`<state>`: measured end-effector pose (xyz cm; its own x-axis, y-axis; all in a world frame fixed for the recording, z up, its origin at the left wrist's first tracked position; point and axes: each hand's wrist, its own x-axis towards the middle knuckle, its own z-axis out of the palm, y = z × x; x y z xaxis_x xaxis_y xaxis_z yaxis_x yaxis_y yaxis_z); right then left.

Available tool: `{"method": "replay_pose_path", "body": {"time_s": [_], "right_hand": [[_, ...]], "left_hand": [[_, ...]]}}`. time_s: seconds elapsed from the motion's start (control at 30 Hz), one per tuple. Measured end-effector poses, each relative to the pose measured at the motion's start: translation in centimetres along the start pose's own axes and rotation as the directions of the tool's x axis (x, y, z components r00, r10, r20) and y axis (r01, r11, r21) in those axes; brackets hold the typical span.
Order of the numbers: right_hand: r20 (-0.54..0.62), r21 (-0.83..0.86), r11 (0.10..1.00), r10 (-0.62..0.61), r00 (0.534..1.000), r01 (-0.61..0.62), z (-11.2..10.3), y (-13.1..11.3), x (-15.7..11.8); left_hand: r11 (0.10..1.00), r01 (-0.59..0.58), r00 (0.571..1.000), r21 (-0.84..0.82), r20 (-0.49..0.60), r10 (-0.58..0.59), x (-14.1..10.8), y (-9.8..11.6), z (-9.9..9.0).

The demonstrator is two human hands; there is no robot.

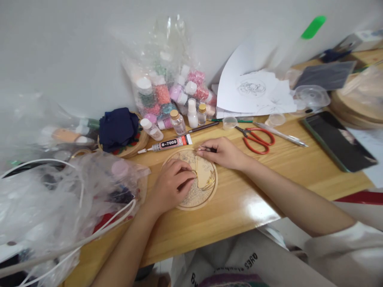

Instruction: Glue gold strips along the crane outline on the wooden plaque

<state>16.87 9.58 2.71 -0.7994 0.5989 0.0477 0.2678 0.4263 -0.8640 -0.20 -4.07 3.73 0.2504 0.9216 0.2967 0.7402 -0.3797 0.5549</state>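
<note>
A round wooden disc (206,187) with a drawn outline and some gold wire lies flat on the wooden table (269,191). My left hand (170,185) rests on the disc's left side, its fingertips pinching or pressing the gold wire near the middle. My right hand (223,152) sits at the disc's top edge and grips a thin dark tool (206,149), perhaps tweezers, with the tip pointing left over the disc.
A B-7000 glue tube (169,144) lies just behind the disc. Red scissors (257,139), a pen (283,134), small bottles (178,121), a bag of bead jars (167,87), papers (257,89), a phone (338,139) and plastic bags (60,199) surround it.
</note>
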Motion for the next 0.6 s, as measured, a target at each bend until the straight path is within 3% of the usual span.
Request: {"method": "replay_pose_path", "body": {"time_s": [0.6], "right_hand": [[0.103,0.105,0.994,-0.019,0.995,0.008,-0.93,-0.29,0.13]], "left_hand": [[1.0,-0.011,1.0,0.011,0.003,0.011,0.03,0.08,-0.05]]}}
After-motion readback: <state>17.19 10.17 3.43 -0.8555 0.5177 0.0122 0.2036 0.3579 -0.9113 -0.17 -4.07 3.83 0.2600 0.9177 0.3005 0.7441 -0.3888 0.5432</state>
